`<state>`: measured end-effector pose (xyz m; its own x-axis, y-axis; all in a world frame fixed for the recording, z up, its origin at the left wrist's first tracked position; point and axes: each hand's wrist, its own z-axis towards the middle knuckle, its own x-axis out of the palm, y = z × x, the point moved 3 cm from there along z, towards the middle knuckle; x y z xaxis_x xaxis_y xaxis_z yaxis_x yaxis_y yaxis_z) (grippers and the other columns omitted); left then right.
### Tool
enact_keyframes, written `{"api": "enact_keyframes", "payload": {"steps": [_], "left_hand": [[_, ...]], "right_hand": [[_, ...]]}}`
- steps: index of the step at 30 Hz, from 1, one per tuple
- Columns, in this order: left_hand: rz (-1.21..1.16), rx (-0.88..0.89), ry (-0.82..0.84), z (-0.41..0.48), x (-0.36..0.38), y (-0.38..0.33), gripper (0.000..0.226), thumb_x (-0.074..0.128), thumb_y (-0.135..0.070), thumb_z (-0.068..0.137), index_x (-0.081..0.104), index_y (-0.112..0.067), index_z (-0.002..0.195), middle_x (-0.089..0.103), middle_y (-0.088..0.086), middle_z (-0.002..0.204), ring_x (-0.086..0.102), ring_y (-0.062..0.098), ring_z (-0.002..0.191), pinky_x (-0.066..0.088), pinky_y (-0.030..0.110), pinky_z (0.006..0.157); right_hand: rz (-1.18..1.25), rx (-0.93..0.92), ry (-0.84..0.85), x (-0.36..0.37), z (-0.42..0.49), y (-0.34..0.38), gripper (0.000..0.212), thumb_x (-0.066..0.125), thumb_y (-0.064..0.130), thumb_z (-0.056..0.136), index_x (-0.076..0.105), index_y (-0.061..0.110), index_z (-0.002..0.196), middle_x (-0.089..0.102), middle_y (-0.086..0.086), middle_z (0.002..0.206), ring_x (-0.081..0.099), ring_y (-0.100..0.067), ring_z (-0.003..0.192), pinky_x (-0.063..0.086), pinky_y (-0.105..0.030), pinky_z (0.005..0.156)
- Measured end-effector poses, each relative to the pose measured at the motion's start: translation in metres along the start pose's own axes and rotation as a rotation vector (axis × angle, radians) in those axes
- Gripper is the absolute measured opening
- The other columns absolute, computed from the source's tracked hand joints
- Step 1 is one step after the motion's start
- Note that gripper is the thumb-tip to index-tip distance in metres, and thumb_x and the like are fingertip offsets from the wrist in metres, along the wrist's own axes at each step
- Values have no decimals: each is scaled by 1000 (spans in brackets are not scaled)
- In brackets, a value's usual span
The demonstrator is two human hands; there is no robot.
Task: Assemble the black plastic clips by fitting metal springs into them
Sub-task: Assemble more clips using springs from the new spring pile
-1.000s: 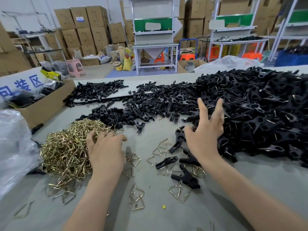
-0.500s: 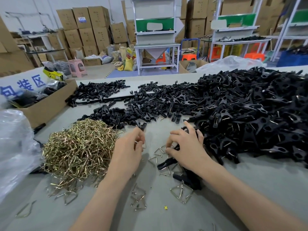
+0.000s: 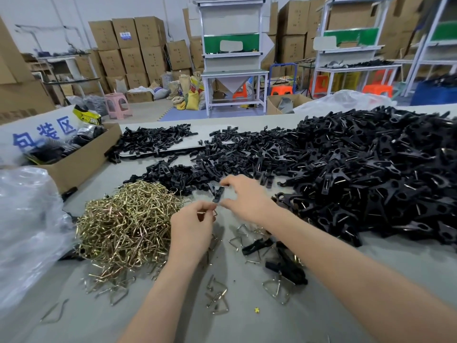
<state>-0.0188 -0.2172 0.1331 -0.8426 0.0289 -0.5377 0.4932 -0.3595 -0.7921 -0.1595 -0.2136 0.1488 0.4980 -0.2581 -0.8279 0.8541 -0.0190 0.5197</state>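
Half a second ago my hands were down among the loose springs [image 3: 217, 297]; now they've met just above the table [image 3: 321, 305]. My right hand [image 3: 244, 198] pinches a black clip [image 3: 217, 194], its long axis running away from me, near end at the spring [image 3: 214, 213] pinched in my left hand [image 3: 191, 227]

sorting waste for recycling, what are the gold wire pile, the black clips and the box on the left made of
Gold wire pile: looks like bent steel wire with a yellowish plated finish; it glints brightly, though the exact metal is unclear.
Black clips: probably moulded plastic, matte to slightly glossy, all in identical shapes.
Box: plain brown cardboard, judging by its dull colour and thin raw rim.
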Motion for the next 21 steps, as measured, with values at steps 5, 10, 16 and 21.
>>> {"api": "enact_keyframes", "payload": {"steps": [5,10,16,21], "left_hand": [[-22,-23,-49,-1,-3,-1,22,55,-10,93,72,-24,94,64,-15,79,60,-3,58,40,4,51],[-50,-15,-96,0,-10,-1,24,56,-6,92,66,-27,86,66,-9,84,60,1,72,41,4,63],[-33,-40,-42,-4,-6,-4,40,53,-1,91,62,-35,72,64,-12,78,56,-2,62,41,5,54],[-8,-37,-27,-8,-4,-8,36,52,-1,89,67,-30,76,61,-17,74,58,0,71,44,20,70]], "right_hand": [[-119,135,60,31,42,10,60,63,41,88,44,12,136,49,-9,134,43,-28,123,40,-37,98],[-207,46,-98,38,36,16,23,44,7,96,56,13,113,60,-8,112,47,-29,110,44,-37,84],[-116,8,-17,23,20,10,21,45,0,87,61,12,94,65,-7,98,57,-24,92,49,-37,79],[71,181,-85,23,19,2,40,58,29,90,38,16,123,58,-6,99,57,-25,90,48,-35,69]]}}
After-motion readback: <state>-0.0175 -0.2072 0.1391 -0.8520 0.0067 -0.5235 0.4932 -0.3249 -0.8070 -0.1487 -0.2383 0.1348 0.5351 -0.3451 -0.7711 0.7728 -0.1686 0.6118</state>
